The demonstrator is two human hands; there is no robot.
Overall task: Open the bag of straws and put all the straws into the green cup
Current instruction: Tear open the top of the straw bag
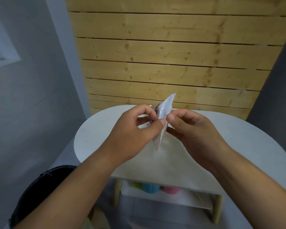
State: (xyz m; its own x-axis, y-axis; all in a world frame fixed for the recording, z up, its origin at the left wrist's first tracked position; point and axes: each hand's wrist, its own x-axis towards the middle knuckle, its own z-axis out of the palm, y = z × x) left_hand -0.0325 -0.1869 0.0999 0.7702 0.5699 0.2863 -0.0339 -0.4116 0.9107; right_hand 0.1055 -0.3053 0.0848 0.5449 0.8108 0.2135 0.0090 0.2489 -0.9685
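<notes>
A clear plastic bag of straws (165, 108) stands on end above the white round table (229, 146), held between both hands. My left hand (135, 134) pinches its left side with thumb and fingers. My right hand (193, 129) pinches the right side, thumb tips almost touching. The straws inside are mostly hidden by my left fingers; only a dark striped bit shows near the bag's top. On the shelf under the table a green cup (137, 185) peeks out, mostly hidden by the tabletop.
A blue cup (150, 189) and a pink cup (170, 190) sit beside the green one on the lower shelf. A black bin (40, 187) stands on the floor at the left. A wooden slat wall (172, 55) rises behind the table.
</notes>
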